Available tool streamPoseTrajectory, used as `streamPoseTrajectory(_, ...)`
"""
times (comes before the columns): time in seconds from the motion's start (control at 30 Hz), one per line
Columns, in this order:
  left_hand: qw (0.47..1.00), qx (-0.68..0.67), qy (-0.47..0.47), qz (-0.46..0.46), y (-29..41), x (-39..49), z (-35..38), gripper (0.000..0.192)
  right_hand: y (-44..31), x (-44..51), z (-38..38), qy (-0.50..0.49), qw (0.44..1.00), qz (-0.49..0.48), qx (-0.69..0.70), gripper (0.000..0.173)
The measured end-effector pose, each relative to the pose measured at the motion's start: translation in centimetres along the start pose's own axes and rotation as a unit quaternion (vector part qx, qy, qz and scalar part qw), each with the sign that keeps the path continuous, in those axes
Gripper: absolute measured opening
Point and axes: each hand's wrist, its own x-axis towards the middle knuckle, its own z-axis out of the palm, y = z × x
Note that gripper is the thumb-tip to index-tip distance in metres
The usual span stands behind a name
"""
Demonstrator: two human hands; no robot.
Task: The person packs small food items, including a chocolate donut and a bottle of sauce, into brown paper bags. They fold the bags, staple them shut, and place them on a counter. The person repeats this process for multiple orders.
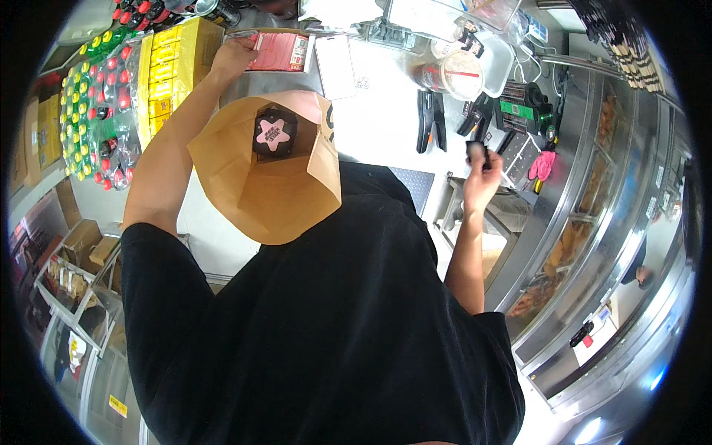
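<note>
An upright brown paper bag (267, 194) stands open in front of me, with a black item bearing a pink star (275, 135) inside. My left hand (236, 57) is at the left end of a shallow box of pink printed cards (278, 52); its fingertips touch the cards or the box edge, and whether it grips one I cannot tell. On the right, my right hand (483, 175) holds a small black object (477, 156), partly covered by the fingers. Just left of that hand, a black stapler-like tool (431, 122) lies on the white counter (384, 133).
Yellow boxes (164, 72) and wrapped drink bottles (103, 111) stack at the left. A lidded cup (461, 75), a white tray (498, 61) and a small black device with a green label (517, 108) sit at the back right. A glass-fronted food display (567, 245) runs down the right.
</note>
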Motion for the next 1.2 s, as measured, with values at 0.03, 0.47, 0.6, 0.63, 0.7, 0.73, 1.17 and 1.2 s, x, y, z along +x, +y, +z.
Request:
streamPoseTrajectory(0.03,0.998,0.06,0.005,0.004,0.3,0.0,-0.2,0.042,0.4,-1.3,0.1,-0.036,0.998,0.04,0.019,0.022)
streamPoseTrajectory(0.47,0.992,-0.02,0.096,-0.078,1.2,-1.9,-3.2,0.037,-0.4,-4.8,2.1,-0.112,0.993,0.036,0.03,0.018)
streamPoseTrajectory(0.6,0.977,0.044,0.202,-0.044,5.3,-5.4,-5.8,0.037,-2.8,-5.0,3.1,-0.16,0.985,0.021,0.068,0.011)
streamPoseTrajectory(0.63,0.971,0.056,0.232,-0.02,6.8,-6.6,-7.1,0.036,-3.9,-5.1,3.3,-0.185,0.979,0.005,0.091,0.011)
streamPoseTrajectory(0.7,0.956,0.012,0.291,0.027,10.3,-9.7,-10.6,0.036,-6.7,-5.7,3.4,-0.218,0.969,-0.007,0.12,0.011)
streamPoseTrajectory(0.73,0.953,0.002,0.301,0.033,12.2,-11.7,-12.5,0.033,-8.4,-5.8,3.3,-0.238,0.964,0.05,0.11,0.013)
streamPoseTrajectory(1.17,0.96,-0.187,-0.076,0.194,30.6,-32.7,-10.8,0.022,-26.0,-11.0,5.7,-0.505,0.801,-0.143,0.289,0.03)
streamPoseTrajectory(1.2,0.956,-0.213,-0.064,0.19,30.6,-33.0,-10.4,0.024,-26.1,-11.3,5.9,-0.496,0.81,-0.166,0.265,0.027)
